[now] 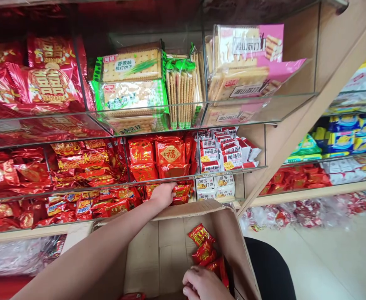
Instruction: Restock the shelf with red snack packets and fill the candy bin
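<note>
My left hand (164, 195) reaches over the far edge of a cardboard box (170, 250) to red and gold packets (180, 192) in the lowest shelf row. Its fingertips are hidden against the packets, so its grip cannot be made out. Inside the box, at the right, my right hand (203, 283) has curled fingers beside several loose red packets (203, 252). What it holds, if anything, is hidden. Above my left hand, red packets with a gold emblem (170, 154) fill a compartment, next to white and red packets (231, 154).
Green cracker packs (133, 93) and pink cracker packs (248, 46) stand on the upper shelf, behind a clear front edge. Large red packets (50, 83) are at the upper left. A slanted wooden panel (311, 100) divides the shelves. A black rounded object (269, 266) stands right of the box.
</note>
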The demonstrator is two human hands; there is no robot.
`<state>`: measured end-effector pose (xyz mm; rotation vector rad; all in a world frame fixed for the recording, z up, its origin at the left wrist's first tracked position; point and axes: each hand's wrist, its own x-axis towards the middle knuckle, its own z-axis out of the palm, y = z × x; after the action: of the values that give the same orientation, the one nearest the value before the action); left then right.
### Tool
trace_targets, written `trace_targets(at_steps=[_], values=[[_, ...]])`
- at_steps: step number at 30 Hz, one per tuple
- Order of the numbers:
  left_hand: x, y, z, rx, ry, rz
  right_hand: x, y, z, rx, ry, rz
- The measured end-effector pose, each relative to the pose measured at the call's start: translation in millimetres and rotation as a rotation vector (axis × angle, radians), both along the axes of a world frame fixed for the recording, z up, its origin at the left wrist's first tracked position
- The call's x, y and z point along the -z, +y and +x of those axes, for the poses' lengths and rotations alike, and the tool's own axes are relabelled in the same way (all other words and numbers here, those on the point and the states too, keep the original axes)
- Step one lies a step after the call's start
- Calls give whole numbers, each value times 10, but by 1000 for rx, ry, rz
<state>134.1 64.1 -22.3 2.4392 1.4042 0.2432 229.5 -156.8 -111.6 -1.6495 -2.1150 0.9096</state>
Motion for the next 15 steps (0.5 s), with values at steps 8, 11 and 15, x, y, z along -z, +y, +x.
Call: trace_targets(at_steps=[8, 11, 15], values=[[-32, -69, 160, 100, 307, 149, -79, 92, 9, -34, -117, -219], [-44, -57, 178, 146, 391, 174, -115, 113, 24, -35, -115, -264], [-64, -58, 177, 205, 487, 189, -109, 134, 34, -49, -134, -319]])
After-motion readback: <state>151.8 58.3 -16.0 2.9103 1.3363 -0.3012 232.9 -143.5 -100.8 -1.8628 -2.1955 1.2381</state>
